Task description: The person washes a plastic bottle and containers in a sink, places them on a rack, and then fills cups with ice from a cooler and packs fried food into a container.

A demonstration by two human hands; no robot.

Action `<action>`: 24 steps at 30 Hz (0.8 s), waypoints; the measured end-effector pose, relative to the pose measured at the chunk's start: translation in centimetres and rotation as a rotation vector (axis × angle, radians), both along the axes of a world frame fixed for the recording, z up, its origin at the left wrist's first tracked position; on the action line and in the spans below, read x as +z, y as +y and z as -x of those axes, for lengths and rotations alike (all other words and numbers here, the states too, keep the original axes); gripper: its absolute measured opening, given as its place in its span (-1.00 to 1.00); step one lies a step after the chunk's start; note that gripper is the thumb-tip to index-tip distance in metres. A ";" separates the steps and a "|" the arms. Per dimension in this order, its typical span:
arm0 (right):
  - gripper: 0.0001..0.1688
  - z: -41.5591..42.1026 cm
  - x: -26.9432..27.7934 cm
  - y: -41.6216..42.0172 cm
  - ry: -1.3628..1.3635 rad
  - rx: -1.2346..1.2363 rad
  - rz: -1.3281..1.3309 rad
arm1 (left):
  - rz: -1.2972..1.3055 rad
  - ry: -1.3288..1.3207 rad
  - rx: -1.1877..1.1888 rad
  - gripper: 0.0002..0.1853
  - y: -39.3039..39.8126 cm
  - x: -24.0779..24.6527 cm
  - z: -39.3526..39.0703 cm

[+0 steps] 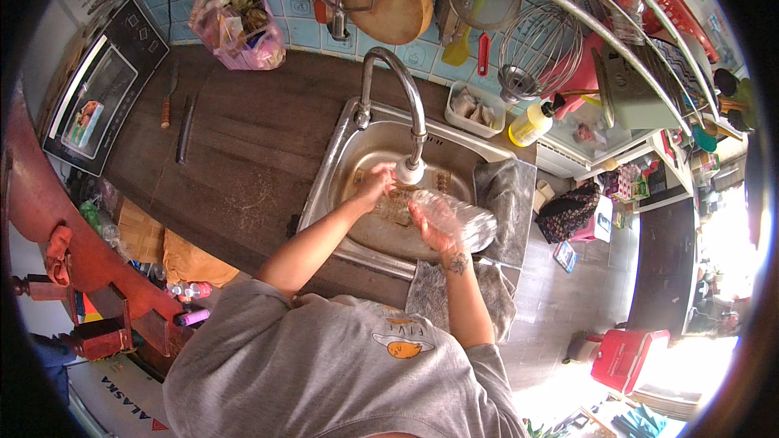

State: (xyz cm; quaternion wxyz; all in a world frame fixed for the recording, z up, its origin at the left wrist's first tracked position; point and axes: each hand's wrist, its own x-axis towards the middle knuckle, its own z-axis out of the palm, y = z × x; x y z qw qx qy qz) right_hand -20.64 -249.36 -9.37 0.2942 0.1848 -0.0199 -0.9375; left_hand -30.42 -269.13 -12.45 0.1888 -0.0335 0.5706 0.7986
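Observation:
My right hand (433, 228) is wrapped around a clear plastic bottle (471, 219) over the stainless steel sink (365, 237). The bottle lies on a slant, its narrower end toward the tap and its base toward the grey cloth on the right rim. Close beside the white tap nozzle (409, 171) is my left hand (378, 184), with its fingers bent. Whether those fingers hold something small is too unclear to tell. A curved chrome tap (392, 55) arches over the basin. Brownish shapes in the basin behind the bottle are not clear.
Grey cloths hang over the sink's right rim (505, 207) and front edge (462, 298). A knife (167, 103) and a dark bar (185, 131) lie on the left counter. Behind the sink stand a white tub (476, 111) and a yellow pump bottle (530, 125). A whisk (538, 42) hangs above.

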 end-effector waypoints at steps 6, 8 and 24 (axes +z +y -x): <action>-0.54 0.7 4.1 1.1 0.262 -0.073 -0.922 | 0.746 0.499 0.508 -0.44 -3.1 4.7 4.6; -0.66 0.8 5.0 0.0 0.319 -0.145 -1.113 | 0.810 0.403 0.354 -0.41 -3.7 6.2 6.4; -0.61 4.3 1.7 -5.5 0.691 -0.141 -1.877 | 0.127 -0.391 0.357 -0.42 -6.4 5.0 10.3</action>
